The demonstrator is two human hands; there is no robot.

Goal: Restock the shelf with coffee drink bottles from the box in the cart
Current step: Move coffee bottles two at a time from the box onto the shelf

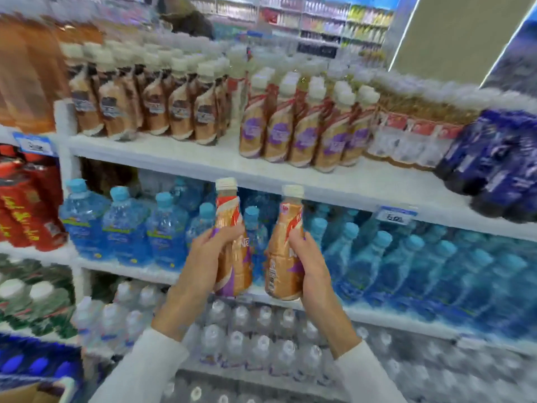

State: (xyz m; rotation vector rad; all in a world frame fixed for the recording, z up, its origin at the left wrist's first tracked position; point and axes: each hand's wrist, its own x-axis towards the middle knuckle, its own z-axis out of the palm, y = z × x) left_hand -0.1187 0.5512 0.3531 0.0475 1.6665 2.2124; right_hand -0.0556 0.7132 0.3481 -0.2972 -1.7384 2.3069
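My left hand [203, 263] grips one coffee drink bottle [232, 257], tan and purple with a cream cap, upright in front of the water shelf. My right hand [308, 263] grips a second, matching bottle [280, 263] a little to the right. Both bottles are held below the white shelf [180, 157], just under its front edge. On that shelf stands a group of the same purple-labelled coffee bottles [302, 132], with bare shelf in front of them. Brown-labelled coffee bottles [151, 109] fill the shelf to the left.
Blue-capped water bottles [125, 228] fill the shelf behind my hands. Clear water packs [255, 344] sit lower down. Dark blue bottles [499, 161] lie at the right, red packs [26, 210] at the left. A cardboard box corner [26, 394] shows at bottom left.
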